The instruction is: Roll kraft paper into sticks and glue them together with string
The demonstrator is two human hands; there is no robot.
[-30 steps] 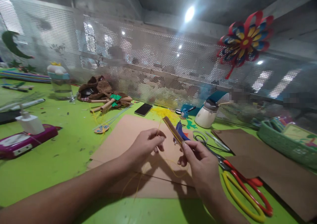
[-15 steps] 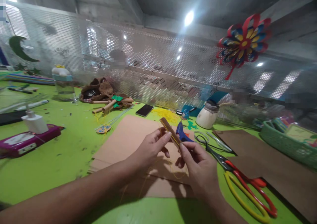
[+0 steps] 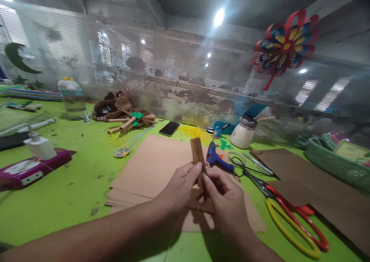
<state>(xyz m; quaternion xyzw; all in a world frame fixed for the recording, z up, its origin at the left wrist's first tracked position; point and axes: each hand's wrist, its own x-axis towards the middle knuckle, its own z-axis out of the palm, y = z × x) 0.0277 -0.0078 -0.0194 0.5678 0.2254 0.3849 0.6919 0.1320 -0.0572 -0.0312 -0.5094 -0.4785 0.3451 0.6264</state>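
Observation:
A narrow brown paper strip (image 3: 196, 148) stands nearly upright between my two hands, above the tan paper sheets (image 3: 144, 165). Yellow thread (image 3: 197, 154) runs along its face, and a loose end hangs below. My left hand (image 3: 180, 185) pinches the strip's left edge with thumb and fingers. Close beside it, my right hand (image 3: 224, 196) is closed on the lower part, thumb pressed to the front. Some of the fingertips are hidden behind the strip. Just beyond my right hand lies a blue glue gun (image 3: 216, 158).
Large scissors (image 3: 291, 215) with red and yellow handles lie at right, near brown card (image 3: 326, 192) and a green basket (image 3: 335, 161). A phone (image 3: 169, 128), yellow shreds (image 3: 196, 132) and a white jar (image 3: 243, 134) stand farther back. A purple power strip (image 3: 34, 167) sits at left.
The strip has swung from a slant to nearly upright. My right hand has come in closer to my left, and both now hold the strip lower down.

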